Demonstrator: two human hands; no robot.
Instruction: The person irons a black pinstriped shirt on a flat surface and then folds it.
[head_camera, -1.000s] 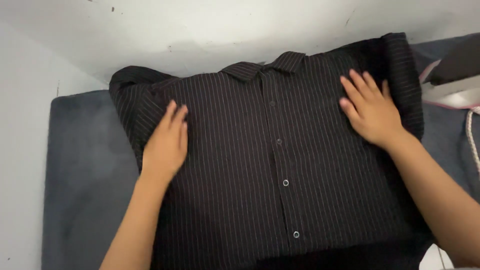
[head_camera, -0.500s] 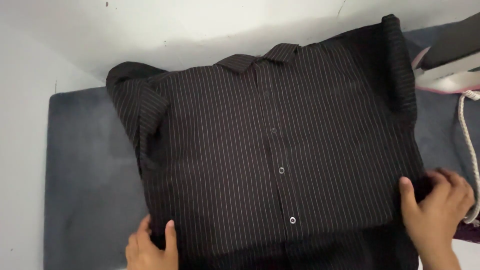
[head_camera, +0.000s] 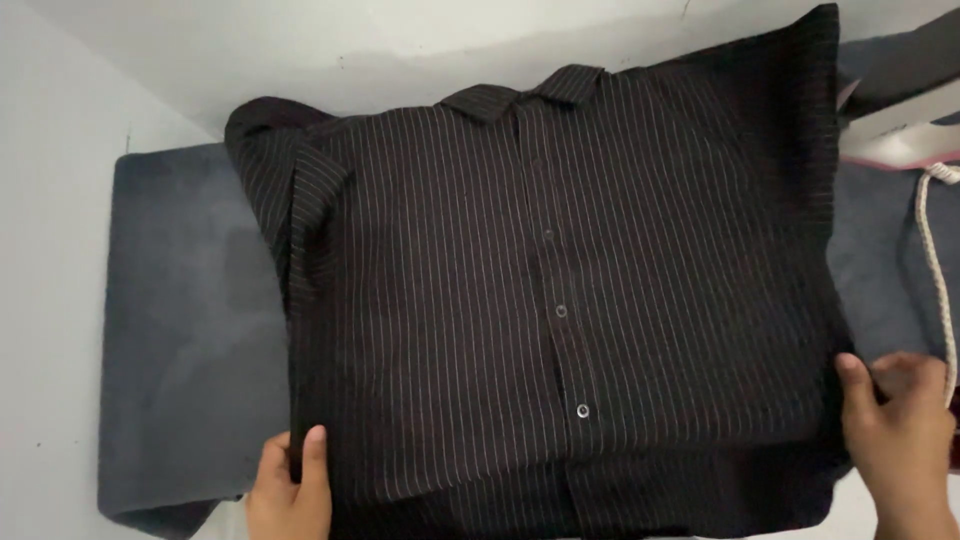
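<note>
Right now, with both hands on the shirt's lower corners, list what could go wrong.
The left hand and right hand pinch only the striped shirt's edges, so a pull may crease the smoothed front. The bunched sleeve at the left could fold crooked. The white cord lies near the right hand and could snag.

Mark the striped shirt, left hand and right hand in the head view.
striped shirt (head_camera: 480, 300), head view, on the front panel left of the button placket.
left hand (head_camera: 290, 490), head view, on the back of the hand.
right hand (head_camera: 905, 430), head view, on the back of the hand.
</note>
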